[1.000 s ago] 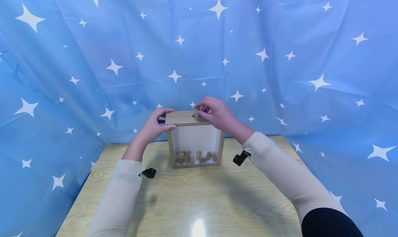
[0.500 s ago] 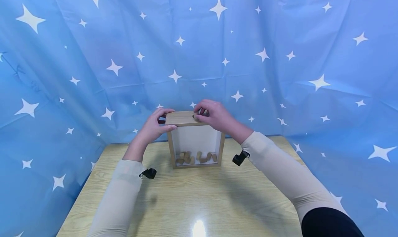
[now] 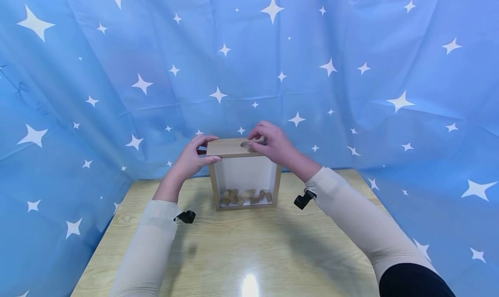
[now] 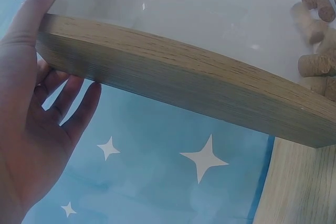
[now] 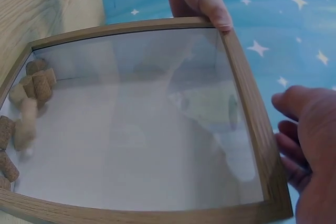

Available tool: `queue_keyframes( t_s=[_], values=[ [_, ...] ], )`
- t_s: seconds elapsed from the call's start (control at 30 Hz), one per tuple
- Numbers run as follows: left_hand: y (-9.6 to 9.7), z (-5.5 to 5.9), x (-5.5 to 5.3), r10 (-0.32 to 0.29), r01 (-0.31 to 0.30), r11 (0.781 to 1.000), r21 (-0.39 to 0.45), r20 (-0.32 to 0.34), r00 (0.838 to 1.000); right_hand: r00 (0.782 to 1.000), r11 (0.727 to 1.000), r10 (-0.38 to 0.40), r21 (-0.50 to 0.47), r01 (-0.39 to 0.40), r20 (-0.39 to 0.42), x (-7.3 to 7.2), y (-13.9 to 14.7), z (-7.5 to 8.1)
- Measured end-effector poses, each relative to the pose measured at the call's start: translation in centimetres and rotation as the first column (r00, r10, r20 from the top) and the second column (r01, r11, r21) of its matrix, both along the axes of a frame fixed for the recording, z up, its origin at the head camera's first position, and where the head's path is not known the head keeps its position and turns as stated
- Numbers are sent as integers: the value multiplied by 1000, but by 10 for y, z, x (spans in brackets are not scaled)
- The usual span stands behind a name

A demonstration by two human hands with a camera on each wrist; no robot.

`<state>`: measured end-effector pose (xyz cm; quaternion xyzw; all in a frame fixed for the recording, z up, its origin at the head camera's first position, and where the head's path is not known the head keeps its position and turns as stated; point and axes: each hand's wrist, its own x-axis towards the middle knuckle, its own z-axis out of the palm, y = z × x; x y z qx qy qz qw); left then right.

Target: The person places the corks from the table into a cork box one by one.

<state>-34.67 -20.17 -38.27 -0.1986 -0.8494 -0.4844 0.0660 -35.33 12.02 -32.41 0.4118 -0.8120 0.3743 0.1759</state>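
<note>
A wooden shadow box (image 3: 213, 182) with a clear front stands upright on the table, a round hole (image 3: 244, 144) in its top. Several wine corks (image 3: 234, 196) lie along its bottom; some look blurred in all the views. My left hand (image 3: 191, 156) grips the box's upper left corner, thumb on the front edge and the other fingers behind. In the left wrist view, its fingertips reach under the wooden side (image 4: 184, 82). My right hand (image 3: 270, 143) hovers at the hole with thumb and fingers apart. Nothing shows between those fingers (image 5: 299, 103) in the right wrist view.
The light wooden table (image 3: 234, 249) stretches out in front of the box. A blue cloth (image 3: 249, 63) with white stars hangs behind and at both sides. Small black cameras sit on both wrists.
My right hand lowered a cork into the hole, let it go and rose slightly with its fingers parted. Corks at the box's bottom have shifted and blurred. The left hand stayed in place.
</note>
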Motion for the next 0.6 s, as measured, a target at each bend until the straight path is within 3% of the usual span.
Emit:
queue_keyframes(
  t_s=[0.2, 0.4, 0.6],
  values=[
    [2, -1, 0, 0, 0, 1000, 2, 4, 1000, 998, 993, -58, -105, 57, -9, 2, 21, -7],
    [1, -2, 2, 1, -1, 1000, -7, 3, 1000, 979, 957, -184, -213, 198, 83, 8, 49, -17],
    [0, -1, 1, 2, -2, 1000, -12, 0, 1000, 964, 933, -245, -247, 263, 102, 6, 76, -31]
  ],
)
